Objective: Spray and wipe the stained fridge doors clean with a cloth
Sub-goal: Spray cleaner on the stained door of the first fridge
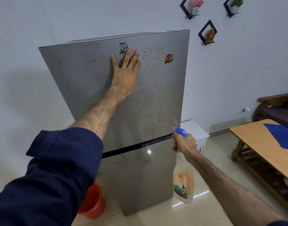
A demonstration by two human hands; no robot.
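Note:
A grey two-door fridge stands in front of me. Its upper door (84, 82) is dotted with brown stains and droplets, and the lower door (136, 181) has a few streaks. My left hand (125, 72) lies flat on the upper door with its fingers spread. My right hand (184, 144) grips a spray bottle (183, 181) with a blue trigger head and orange liquid, held beside the fridge's right edge at the gap between the doors, with a fine mist showing at the nozzle. A blue cloth (282, 136) lies on the wooden table at the right.
A wooden table (254, 144) with a slatted lower shelf stands at the right, a dark wooden seat (277, 110) behind it. A white unit (197, 132) sits beside the fridge. An orange bucket (92, 203) is on the tiled floor at the fridge's left. Small wall shelves (207, 32) hang above.

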